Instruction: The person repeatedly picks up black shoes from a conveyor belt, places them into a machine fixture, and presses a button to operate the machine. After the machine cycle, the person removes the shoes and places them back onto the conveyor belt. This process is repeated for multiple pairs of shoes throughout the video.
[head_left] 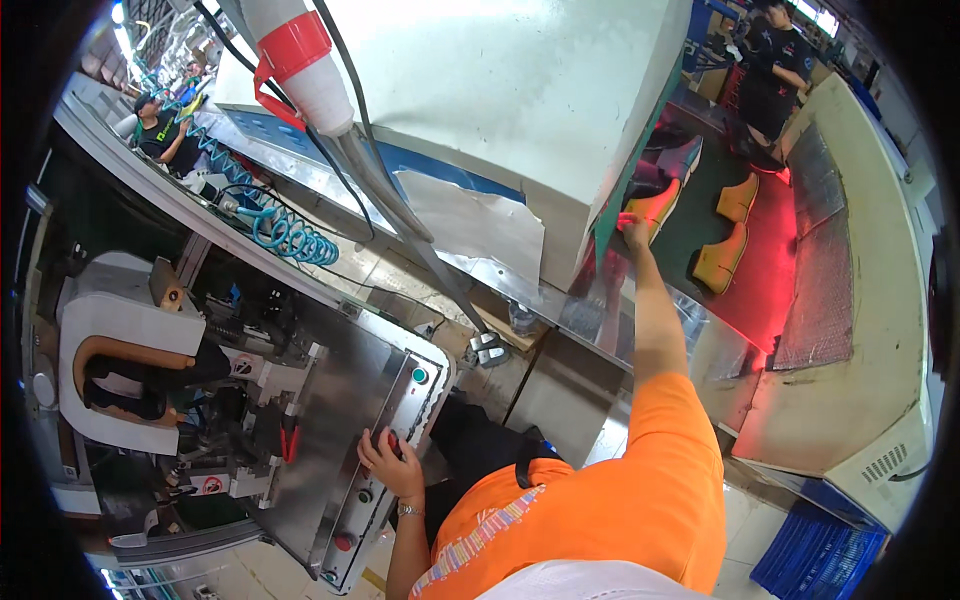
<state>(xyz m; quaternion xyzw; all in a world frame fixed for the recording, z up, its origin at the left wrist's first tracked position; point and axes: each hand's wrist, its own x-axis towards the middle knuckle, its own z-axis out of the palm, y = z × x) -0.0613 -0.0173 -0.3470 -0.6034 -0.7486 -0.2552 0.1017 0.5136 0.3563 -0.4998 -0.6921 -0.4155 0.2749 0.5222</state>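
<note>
My right hand (632, 232) reaches onto the red-lit conveyor, fingers closed at the near end of a yellow-orange shoe piece (656, 208). Dark and grey shoe parts (680, 158) lie just beyond it. Two more yellow shoe pieces (722, 260) rest farther right on the belt (768, 275). At lower left, my left hand (398, 470) lies on the machine's control panel (400, 392), fingers apart around a dark red-edged knob (393, 443). Whether it presses the knob I cannot tell.
A shoe-forming machine with a white curved block (125, 320) stands on the left. A big pale housing (480, 90) covers the conveyor's left side. Cables and a red-white plug (297, 55) hang ahead. Two people (775, 70) are farther back. Blue crates (815, 555) sit lower right.
</note>
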